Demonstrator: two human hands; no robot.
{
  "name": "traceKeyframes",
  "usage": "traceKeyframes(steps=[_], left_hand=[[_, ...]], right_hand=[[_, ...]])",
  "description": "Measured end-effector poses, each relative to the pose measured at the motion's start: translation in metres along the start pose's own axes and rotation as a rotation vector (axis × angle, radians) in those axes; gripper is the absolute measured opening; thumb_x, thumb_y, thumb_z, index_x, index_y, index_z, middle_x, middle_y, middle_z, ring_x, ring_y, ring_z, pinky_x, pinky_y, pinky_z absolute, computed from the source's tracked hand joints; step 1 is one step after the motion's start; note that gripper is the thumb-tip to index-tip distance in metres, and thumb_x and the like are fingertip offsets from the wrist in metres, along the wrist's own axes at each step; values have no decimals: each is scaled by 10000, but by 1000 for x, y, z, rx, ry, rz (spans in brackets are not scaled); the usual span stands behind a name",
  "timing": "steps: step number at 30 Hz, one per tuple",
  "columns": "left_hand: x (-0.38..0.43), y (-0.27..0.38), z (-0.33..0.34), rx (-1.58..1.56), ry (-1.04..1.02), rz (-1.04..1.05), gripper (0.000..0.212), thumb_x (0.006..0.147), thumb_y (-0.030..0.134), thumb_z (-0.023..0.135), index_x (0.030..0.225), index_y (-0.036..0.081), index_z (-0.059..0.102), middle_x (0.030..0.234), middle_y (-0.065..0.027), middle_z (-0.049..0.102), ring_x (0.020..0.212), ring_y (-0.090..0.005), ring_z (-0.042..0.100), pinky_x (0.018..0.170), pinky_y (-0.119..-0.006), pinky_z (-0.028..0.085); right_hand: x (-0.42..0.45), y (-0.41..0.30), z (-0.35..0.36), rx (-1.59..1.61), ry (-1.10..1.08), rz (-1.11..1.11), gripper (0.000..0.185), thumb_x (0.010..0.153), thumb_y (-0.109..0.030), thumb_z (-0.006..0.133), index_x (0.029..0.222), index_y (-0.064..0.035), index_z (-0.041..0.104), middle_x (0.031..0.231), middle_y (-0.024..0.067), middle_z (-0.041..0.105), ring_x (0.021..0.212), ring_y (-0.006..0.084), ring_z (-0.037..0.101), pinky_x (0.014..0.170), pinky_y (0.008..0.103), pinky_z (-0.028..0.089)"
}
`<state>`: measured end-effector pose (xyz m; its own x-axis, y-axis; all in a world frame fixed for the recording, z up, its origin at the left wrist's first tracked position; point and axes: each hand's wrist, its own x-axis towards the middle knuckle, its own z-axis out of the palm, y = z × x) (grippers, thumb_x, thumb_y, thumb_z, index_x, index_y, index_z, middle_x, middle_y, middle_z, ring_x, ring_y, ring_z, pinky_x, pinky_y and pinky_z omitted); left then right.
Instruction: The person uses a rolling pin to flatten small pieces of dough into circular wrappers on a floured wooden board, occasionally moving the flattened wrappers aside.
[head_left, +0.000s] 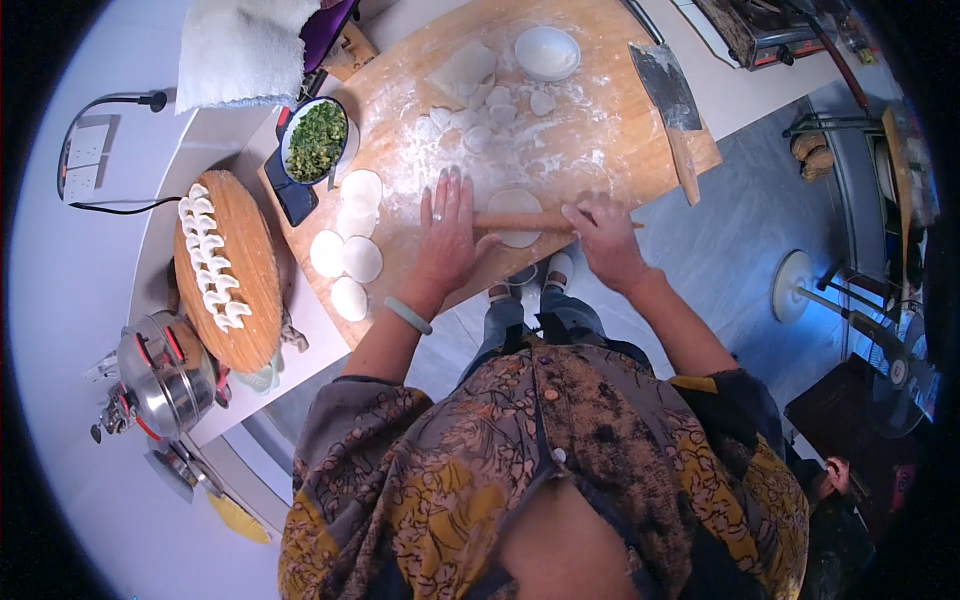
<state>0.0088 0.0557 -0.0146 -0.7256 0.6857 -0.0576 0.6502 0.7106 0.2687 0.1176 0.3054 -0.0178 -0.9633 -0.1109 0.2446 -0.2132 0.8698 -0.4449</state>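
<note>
A thin wooden rolling pin (525, 221) lies across a round dough wrapper (515, 200) near the front edge of a floured wooden board (600, 142). My left hand (448, 232) rests on the pin's left end, palm down with fingers stretched forward. Curled around the right end is my right hand (606, 236); the pin's tip sticks out past it. Several rolled wrappers (362, 259) lie left of my left hand, some overlapping. Small flattened dough pieces (477, 139) and a larger dough lump (466, 71) sit farther back in the flour.
A white bowl (547, 54) stands at the back, a cleaver (667, 90) along the board's right side. Left are a bowl of chopped green filling (316, 140), a dark phone (292, 191), an oval board (259, 300) with dumplings (206, 251), and a steel pot (169, 375).
</note>
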Motion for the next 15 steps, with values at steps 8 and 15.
traceKeyframes(steps=[8,15], left_hand=[[-46,0,5,42,-50,32,940,766,489,635,1411,-61,228,1479,-250,224,1394,-381,168,1120,-533,71],[-15,1,-22,-33,99,26,835,807,434,614,1410,-29,271,1467,-242,257,1393,-379,176,1114,-544,84]], right_hand=[[-26,-43,3,0,-176,44,417,784,-71,507,1198,-82,559,1035,133,574,898,320,567,741,433,461],[-23,-62,-5,169,-367,184,455,802,-38,510,1254,-85,515,1108,150,563,984,349,560,821,434,479]])
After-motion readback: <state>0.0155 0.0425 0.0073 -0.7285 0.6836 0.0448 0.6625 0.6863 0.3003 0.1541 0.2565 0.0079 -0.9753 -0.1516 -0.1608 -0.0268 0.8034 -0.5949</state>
